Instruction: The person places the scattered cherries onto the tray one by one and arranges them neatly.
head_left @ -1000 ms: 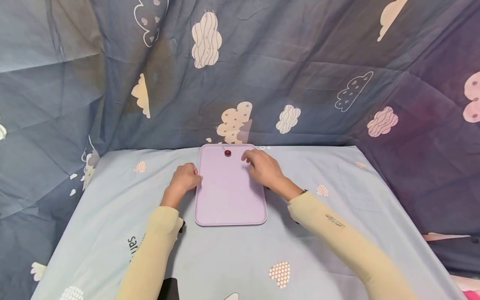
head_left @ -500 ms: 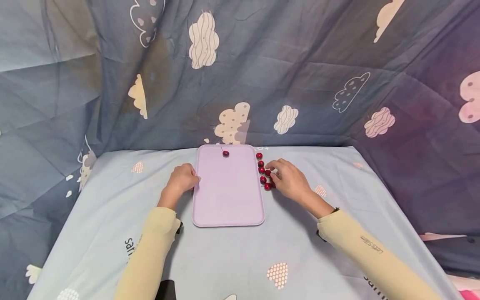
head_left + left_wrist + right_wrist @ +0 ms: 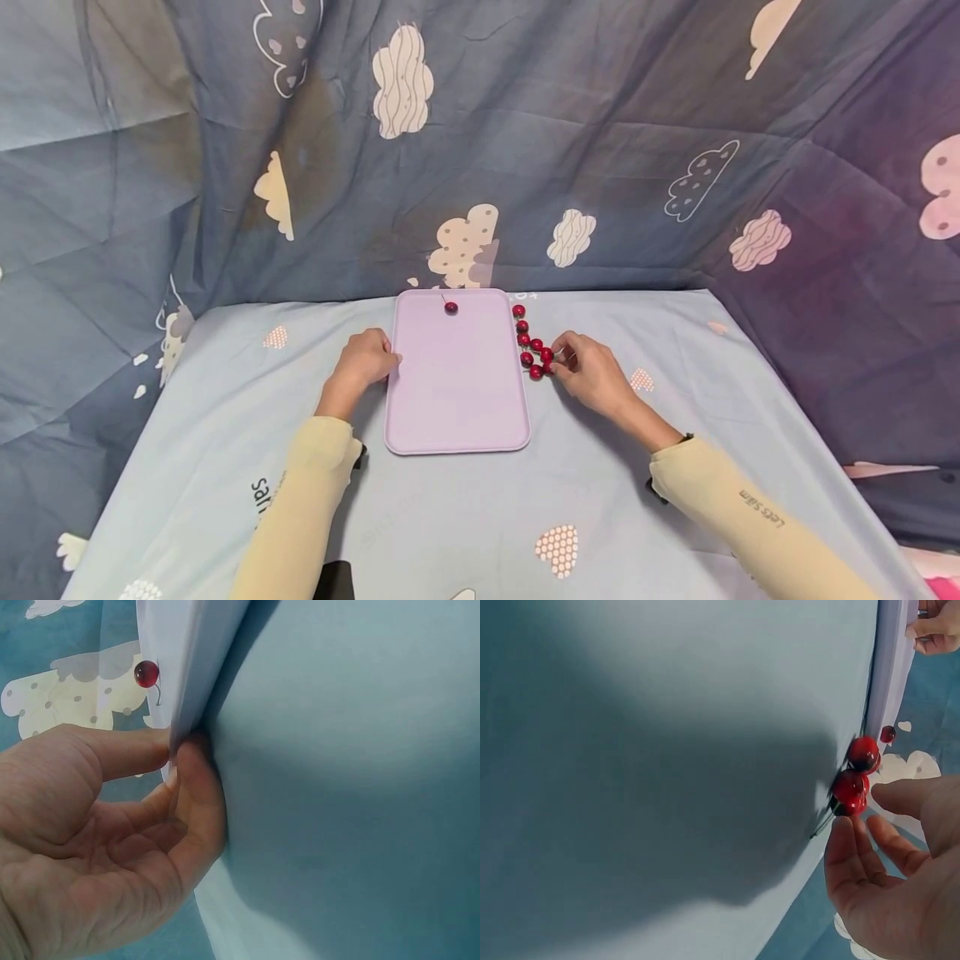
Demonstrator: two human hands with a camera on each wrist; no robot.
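Note:
A shallow lilac tray lies on the bedsheet, with a single stemmed cherry near its far edge. My left hand pinches the tray's left rim; thumb and fingers show on either side of the rim in the left wrist view. Beside the tray's right edge lie several red cherries in a loose cluster. At the cluster's right side my right hand has its thumb and fingertips around a cherry, whose stem points down-left in the right wrist view. Part of that cherry is hidden in the head view.
A pale blue patterned sheet covers the surface. Dark cloud-print fabric hangs behind it and along both sides. A black object shows at the bottom edge beside the left sleeve.
My right hand has moved from above the tray to the right, uncovering the cherries, then slightly farther right to the cluster's outer side. My left hand stays on the rim.

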